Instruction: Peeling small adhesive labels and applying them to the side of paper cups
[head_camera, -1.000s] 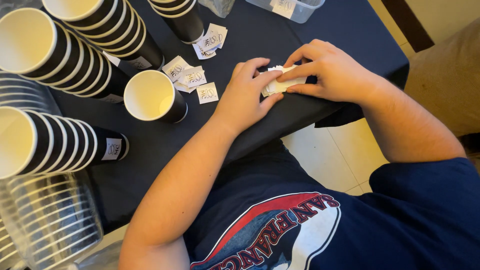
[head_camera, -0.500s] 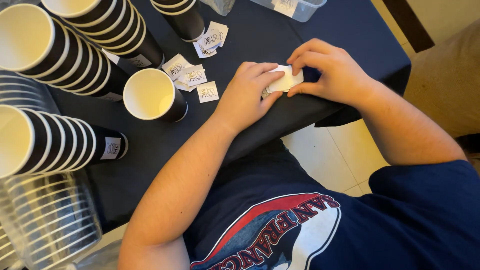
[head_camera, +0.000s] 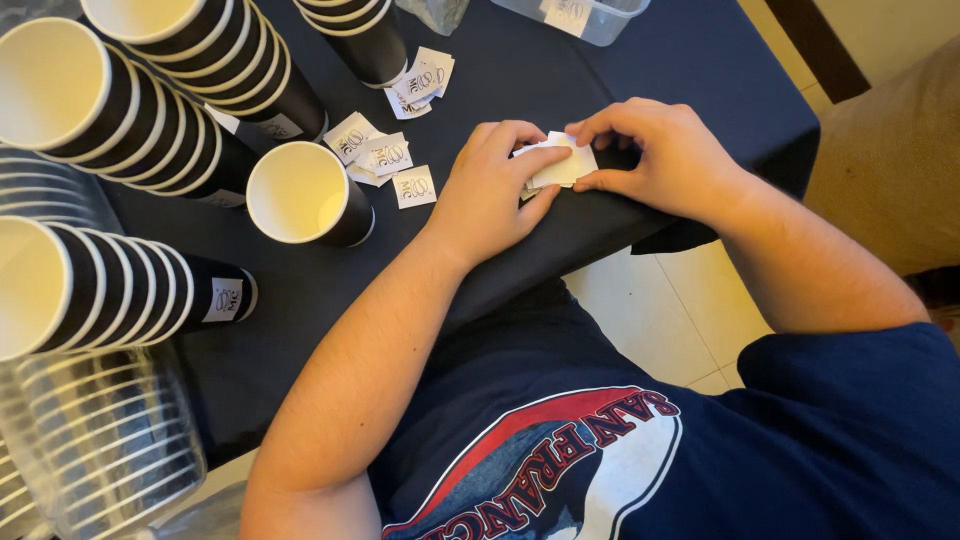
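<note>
Both hands meet at the near edge of a table with a dark cloth (head_camera: 650, 70). My left hand (head_camera: 495, 190) and my right hand (head_camera: 665, 155) pinch the same small white paper sticker sheet (head_camera: 560, 165) between thumbs and fingers, just above the cloth. To the left of my left hand, several loose white square stickers (head_camera: 385, 155) lie on the cloth. One single black paper cup (head_camera: 300, 195) with a white inside stands upright beside them.
Long stacks of black paper cups (head_camera: 150, 130) lie on their sides at the left. A stack of clear plastic cups (head_camera: 90, 450) is at the bottom left. A clear plastic box (head_camera: 580, 15) sits at the far edge. Tiled floor shows to the right.
The two hands have kept hold of the sticker sheet and shifted their fingers slightly on it. Nothing else on the table moved.
</note>
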